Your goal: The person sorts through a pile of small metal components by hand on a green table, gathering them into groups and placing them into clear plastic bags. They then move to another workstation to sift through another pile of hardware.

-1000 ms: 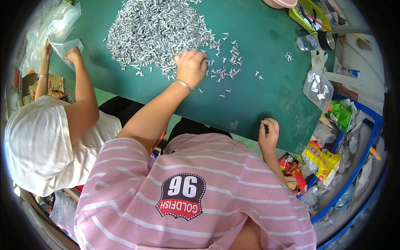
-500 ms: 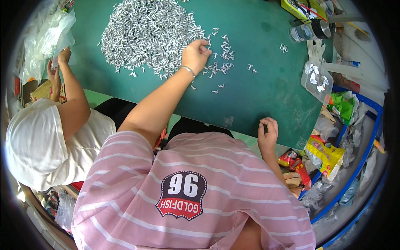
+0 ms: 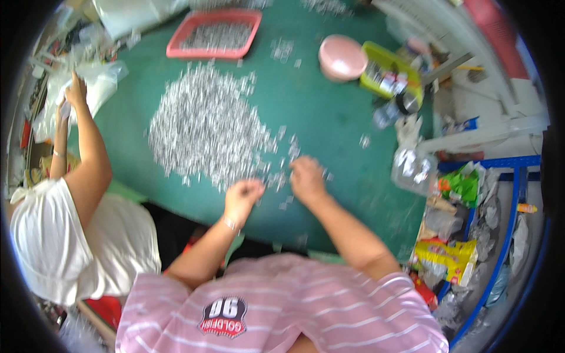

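A wide green table [image 3: 329, 117] fills most of the view, its edges bending toward the rim of the picture, and a broad heap of small silvery pieces [image 3: 203, 126] lies on its middle, thinning into scattered bits toward the near edge. To the right stands a cluttered corner with a blue metal rack [image 3: 500, 235], white shelving and loose plastic bags and wrappers, all smeared by blur. At the far side of the table sit a red shallow tray [image 3: 215, 50] holding more of the silvery pieces, a pink bowl [image 3: 341, 57] and a yellow-green box [image 3: 391, 73] of small items. A co-worker in white [image 3: 70, 235] sits at the left, arms raised to a clear plastic bag [image 3: 88, 85]. The person's left hand [image 3: 242, 197] rests at the near fringe of the heap, fingers curled under, and whether it grasps any pieces cannot be told. The right hand [image 3: 306, 179] lies palm down, loosely spread over the scattered bits just beside the heap; what lies beneath it is hidden. The single pieces are too small and blurred for their shape to be made out, and the bag's upper part is cut off at the rim.
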